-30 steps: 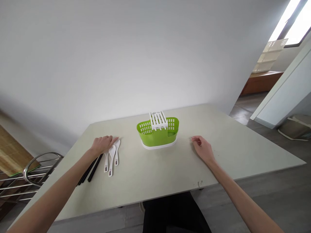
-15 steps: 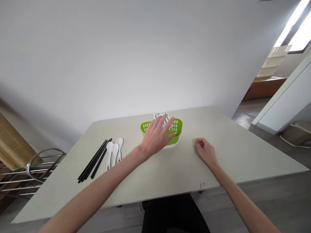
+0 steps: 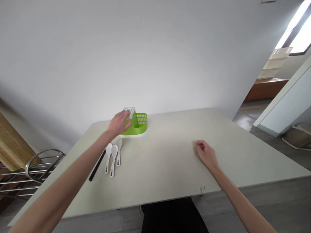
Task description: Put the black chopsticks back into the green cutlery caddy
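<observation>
My left hand (image 3: 119, 123) grips the near left side of a green cutlery basket (image 3: 137, 124) with a white slotted insert (image 3: 130, 112), at the far left part of the table. Just in front of the basket lie three white spoons (image 3: 113, 155) side by side, and black chopsticks (image 3: 96, 166) lie left of them, partly hidden under my left forearm. My right hand (image 3: 206, 153) rests on the table at the right, fingers loosely curled, holding nothing that I can see.
The pale table (image 3: 170, 161) stands against a white wall. A metal rack (image 3: 31, 171) stands at the lower left beside the table. An opening to another room lies at the right.
My left hand went from the spoons to the basket and has slid the basket leftward and toward the wall. My right hand stayed put.
</observation>
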{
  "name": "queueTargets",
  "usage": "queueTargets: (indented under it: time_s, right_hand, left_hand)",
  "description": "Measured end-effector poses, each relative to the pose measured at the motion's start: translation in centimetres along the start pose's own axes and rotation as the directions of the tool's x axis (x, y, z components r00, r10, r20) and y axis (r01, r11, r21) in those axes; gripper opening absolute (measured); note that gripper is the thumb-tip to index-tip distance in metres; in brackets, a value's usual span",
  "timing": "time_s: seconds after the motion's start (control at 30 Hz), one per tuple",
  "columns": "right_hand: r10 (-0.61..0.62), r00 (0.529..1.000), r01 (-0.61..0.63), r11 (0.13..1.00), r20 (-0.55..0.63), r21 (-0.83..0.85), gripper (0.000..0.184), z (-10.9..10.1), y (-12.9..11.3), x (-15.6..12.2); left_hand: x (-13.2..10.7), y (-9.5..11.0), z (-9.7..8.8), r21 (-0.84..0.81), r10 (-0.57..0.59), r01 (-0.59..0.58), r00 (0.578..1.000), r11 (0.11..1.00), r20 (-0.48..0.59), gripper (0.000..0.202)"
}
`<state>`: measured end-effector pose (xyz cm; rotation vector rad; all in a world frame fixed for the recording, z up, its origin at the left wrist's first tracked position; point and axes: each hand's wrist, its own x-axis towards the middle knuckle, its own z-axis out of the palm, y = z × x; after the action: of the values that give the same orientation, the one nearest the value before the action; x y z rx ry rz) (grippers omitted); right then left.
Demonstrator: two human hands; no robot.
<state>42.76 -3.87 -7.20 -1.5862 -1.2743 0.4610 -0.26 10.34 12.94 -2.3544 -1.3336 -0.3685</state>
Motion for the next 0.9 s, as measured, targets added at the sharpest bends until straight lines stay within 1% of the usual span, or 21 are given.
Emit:
queueTargets:
  time_s: [0.1,0.17,0.23,0.27,0.3,0.33,0.37,0.4,0.43,0.47,0.53,0.57,0.63,0.67,0.7,0.77,0.83,0.9]
  right_hand:
    - [0.004,1.000,-0.004,1.000,0.002,-0.005,0.025,0.0,-0.1,0.0]
    - [0.010,1.000,-0.010,1.000,0.002,-0.005,0.025,-0.1,-0.2,-0.1]
    - [0.010,1.000,-0.010,1.000,0.006,-0.004,0.025,0.0,-0.2,0.0]
    - [0.007,1.000,-0.007,1.000,0.006,-0.003,0.025,0.0,-0.2,0.0]
    - [0.004,1.000,-0.004,1.000,0.005,-0.004,0.026,0.0,-0.2,0.0]
    - [0.002,1.000,-0.002,1.000,0.002,-0.005,0.026,0.0,-0.2,0.0]
    - [0.000,1.000,0.000,1.000,0.001,-0.008,0.026,0.1,-0.1,0.0]
    - [0.000,1.000,0.000,1.000,0.001,-0.011,0.026,0.1,-0.1,0.0]
    - [0.001,1.000,-0.001,1.000,0.004,-0.014,0.026,0.0,0.0,0.0]
    - [0.002,1.000,-0.002,1.000,0.005,-0.019,0.026,0.0,0.0,0.0]
    - [0.003,1.000,-0.003,1.000,0.013,-0.029,0.026,-0.1,0.0,-0.1]
    - [0.005,1.000,-0.004,0.999,0.017,-0.033,0.026,-0.2,0.0,-0.1]
    - [0.008,1.000,-0.007,0.999,0.021,-0.034,0.026,-0.3,-0.1,-0.2]
    - [0.008,1.000,-0.007,0.999,0.022,-0.034,0.026,-0.4,-0.2,-0.3]
    - [0.008,1.000,-0.008,0.999,0.023,-0.035,0.026,-0.4,-0.3,-0.3]
    - [0.009,1.000,-0.008,0.999,0.024,-0.044,0.025,-0.4,-0.4,-0.4]
    - [0.011,0.999,-0.010,0.998,0.030,-0.057,0.025,-0.5,-0.5,-0.4]
    - [0.015,0.999,-0.013,0.998,0.031,-0.067,0.025,-0.5,-0.4,-0.4]
  left_hand:
    - [-0.7,-5.0,-0.6,0.085,-0.071,0.063,0.993,0.994,0.092,0.055]
    - [-1.2,-7.7,-1.1,0.114,-0.116,0.099,0.982,0.989,0.151,0.056]
    - [-1.5,-9.3,-1.5,0.115,-0.154,0.135,0.971,0.984,0.185,0.056]
    - [-1.7,-9.5,-1.7,0.107,-0.174,0.156,0.968,0.982,0.179,0.057]
    - [-1.9,-9.2,-1.8,0.091,-0.194,0.181,0.969,0.979,0.156,0.057]
    - [-2.2,-8.5,-1.9,0.065,-0.213,0.206,0.970,0.976,0.115,0.058]
    - [-2.6,-7.3,-1.8,0.029,-0.226,0.225,0.972,0.974,0.062,0.058]
    - [-3.1,-5.6,-1.6,-0.017,-0.233,0.233,0.972,0.972,0.005,0.058]
    - [-3.9,-3.6,-1.3,-0.072,-0.221,0.218,0.974,0.973,-0.041,0.057]
    - [-4.8,-1.3,-0.8,-0.129,-0.187,0.177,0.980,0.976,-0.071,0.056]
    - [-7.0,3.5,0.7,-0.245,-0.091,0.068,0.992,0.967,-0.085,0.055]
    - [-8.2,5.8,1.6,-0.295,-0.039,0.018,0.997,0.955,-0.065,0.054]
    - [-10.4,9.6,3.7,-0.369,0.041,-0.039,0.999,0.928,-0.003,0.053]
    - [-11.3,11.1,4.8,-0.394,0.042,-0.028,0.999,0.919,0.027,0.054]
    - [-11.9,12.2,5.8,-0.414,0.037,-0.007,0.997,0.910,0.065,0.056]
    - [-12.6,13.5,7.4,-0.434,0.010,0.058,0.988,0.899,0.152,0.059]
    - [-12.7,14.0,8.5,-0.431,-0.022,0.113,0.977,0.895,0.210,0.059]
    - [-12.7,14.1,8.9,-0.423,-0.044,0.134,0.975,0.896,0.216,0.055]
